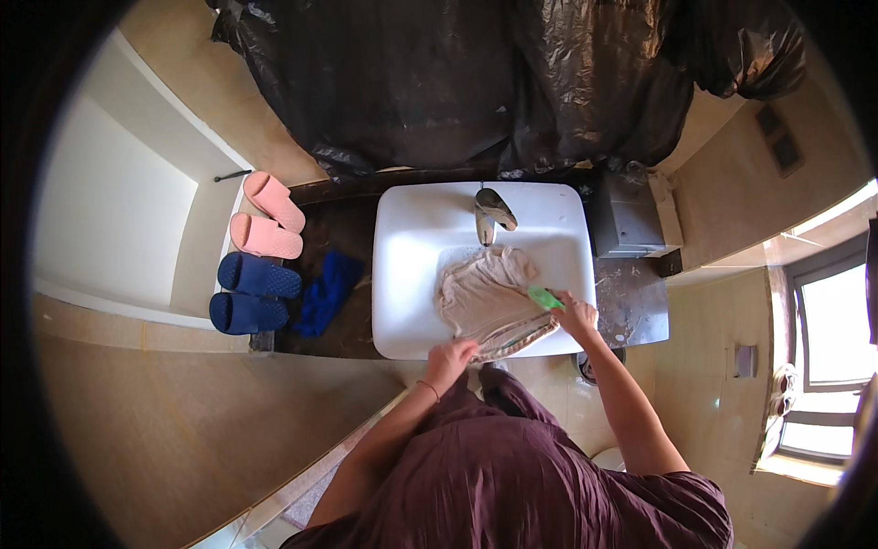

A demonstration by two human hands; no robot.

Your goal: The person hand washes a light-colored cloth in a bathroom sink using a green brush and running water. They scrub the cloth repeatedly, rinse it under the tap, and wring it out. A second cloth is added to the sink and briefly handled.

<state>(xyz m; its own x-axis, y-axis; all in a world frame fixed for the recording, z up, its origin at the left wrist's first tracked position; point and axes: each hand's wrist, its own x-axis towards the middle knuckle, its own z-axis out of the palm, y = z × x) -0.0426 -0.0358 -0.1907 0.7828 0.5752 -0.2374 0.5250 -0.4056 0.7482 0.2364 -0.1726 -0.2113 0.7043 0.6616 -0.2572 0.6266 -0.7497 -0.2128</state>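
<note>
A wet beige garment (485, 288) lies bunched and spread in the white washbasin (402, 320), its striped hem drawn toward the basin's front edge. My left hand (448, 363) is closed on the near left corner of that hem, at the basin's front rim. At the right side of the garment, my right hand (576, 317) grips a small, elongated bright green object (546, 297) that touches the cloth; whether it is a brush or a bar of soap I cannot tell. Above the garment stands the metal faucet (492, 215).
Left of the basin, a crumpled blue cloth (331, 291) lies on the dark counter (343, 343). Pink slippers (265, 236) and navy slippers (249, 313) line its left end. A grey box (628, 215) stands on the right. Black plastic sheeting (457, 82) hangs behind.
</note>
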